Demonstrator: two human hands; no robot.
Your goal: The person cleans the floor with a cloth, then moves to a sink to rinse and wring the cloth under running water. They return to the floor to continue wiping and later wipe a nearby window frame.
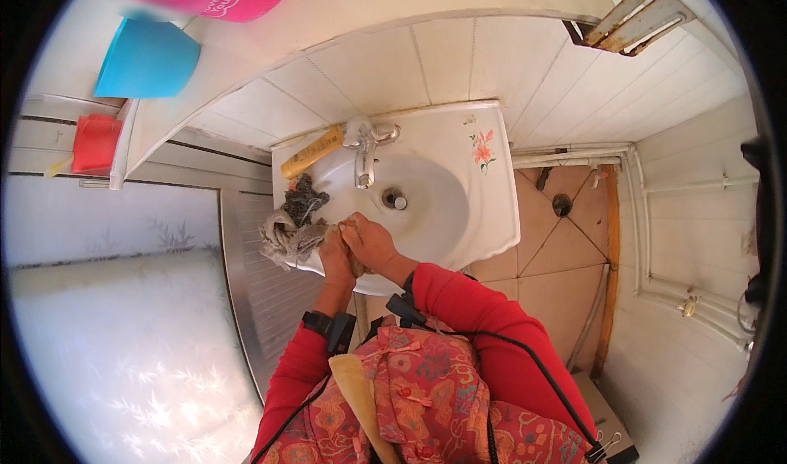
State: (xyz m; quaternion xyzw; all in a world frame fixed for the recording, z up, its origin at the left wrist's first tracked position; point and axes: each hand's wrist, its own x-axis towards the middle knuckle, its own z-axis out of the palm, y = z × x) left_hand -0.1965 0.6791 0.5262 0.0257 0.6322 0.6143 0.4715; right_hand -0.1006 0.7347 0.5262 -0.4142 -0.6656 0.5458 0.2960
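Note:
Over the front left edge of the white sink (492,218), my left hand (334,261) and my right hand (370,244) are closed side by side. Between them they grip a greyish rag (308,239). Part of it shows beside the left hand, and a bit of cloth pokes out below the fingers. At the basin's left rim lies a bunched grey-white cloth (279,236); I cannot tell whether it joins the rag I hold. A dark grey, rough-looking clump (306,200) rests just behind it.
A chrome faucet (366,156) stands at the back of the basin, above the drain (395,198). A yellow bar-shaped thing (311,152) lies left of it. A shelf (361,21) overhangs, with a blue container (152,58). White pipes (643,218) run along the right wall.

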